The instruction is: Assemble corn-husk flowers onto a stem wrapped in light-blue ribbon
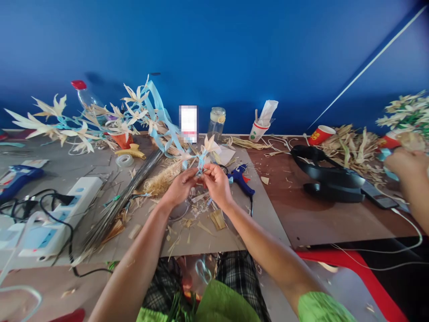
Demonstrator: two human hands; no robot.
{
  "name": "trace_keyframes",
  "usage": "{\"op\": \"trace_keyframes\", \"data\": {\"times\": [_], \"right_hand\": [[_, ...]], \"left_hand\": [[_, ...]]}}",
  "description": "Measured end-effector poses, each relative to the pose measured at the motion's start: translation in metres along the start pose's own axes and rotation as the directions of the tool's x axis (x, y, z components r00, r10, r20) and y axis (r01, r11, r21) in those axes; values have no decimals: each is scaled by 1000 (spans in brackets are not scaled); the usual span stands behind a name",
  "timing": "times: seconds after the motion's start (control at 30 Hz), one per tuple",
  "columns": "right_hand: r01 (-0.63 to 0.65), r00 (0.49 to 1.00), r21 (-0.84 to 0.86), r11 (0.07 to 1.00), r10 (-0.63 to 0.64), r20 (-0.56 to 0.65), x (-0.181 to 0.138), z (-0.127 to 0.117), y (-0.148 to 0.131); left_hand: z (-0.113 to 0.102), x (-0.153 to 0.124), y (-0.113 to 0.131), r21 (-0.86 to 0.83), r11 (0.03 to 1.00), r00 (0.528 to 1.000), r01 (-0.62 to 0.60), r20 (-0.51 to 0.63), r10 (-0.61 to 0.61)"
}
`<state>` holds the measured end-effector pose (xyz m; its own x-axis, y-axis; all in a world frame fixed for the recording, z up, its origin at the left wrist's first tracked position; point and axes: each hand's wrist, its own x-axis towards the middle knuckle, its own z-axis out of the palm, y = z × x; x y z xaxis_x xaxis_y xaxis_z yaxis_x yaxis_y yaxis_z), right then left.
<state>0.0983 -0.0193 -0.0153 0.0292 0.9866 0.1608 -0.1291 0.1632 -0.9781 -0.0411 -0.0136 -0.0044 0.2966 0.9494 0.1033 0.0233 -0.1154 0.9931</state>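
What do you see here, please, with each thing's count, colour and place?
Held husk flower: one, cream and blue, between hands
Husk-flower branches: several, cream and blue, rear left
Ribbon: count unclear, pale blue, rear centre
Glue guns: two, blue, far left and centre
Power strip: one, white and blue, left
Wire bundle: one, grey, left
Tape roll: one, whitish, left
Red-capped bottle: one, clear, rear left
Lidded bottle: one, clear, rear centre
Paper cups: two, red and white, rear right
Dried husks: pile, tan, rear right
Curved device: one, black, right
Phone: one, dark, right
Flowers: bunch, white, far right
Another person's hand: one, bare, right edge
Left hand: one, bare, centre
Right hand: one, bare, centre
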Motion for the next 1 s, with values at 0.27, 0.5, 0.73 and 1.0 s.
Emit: {"op": "trace_keyframes", "data": {"times": [0.27, 0.5, 0.73, 1.0], "right_hand": [[-52, 998, 46, 998, 53, -18, -3, 6, -3], [-281, 960, 321, 904, 272, 75, 3, 0, -8], [-285, 958, 324, 902, 259, 121, 8, -3, -7], [-314, 949, 323, 893, 299, 99, 9, 1, -6]], "left_hand": [[3, 1, -2, -73, 996, 996, 43, -73, -48], [3, 4, -5, -97, 995, 997, -10, -73, 3], [3, 6, -14, 128, 992, 999, -23, -31, 27], [6, 2, -6, 234, 972, 999, -16, 46, 6]]}}
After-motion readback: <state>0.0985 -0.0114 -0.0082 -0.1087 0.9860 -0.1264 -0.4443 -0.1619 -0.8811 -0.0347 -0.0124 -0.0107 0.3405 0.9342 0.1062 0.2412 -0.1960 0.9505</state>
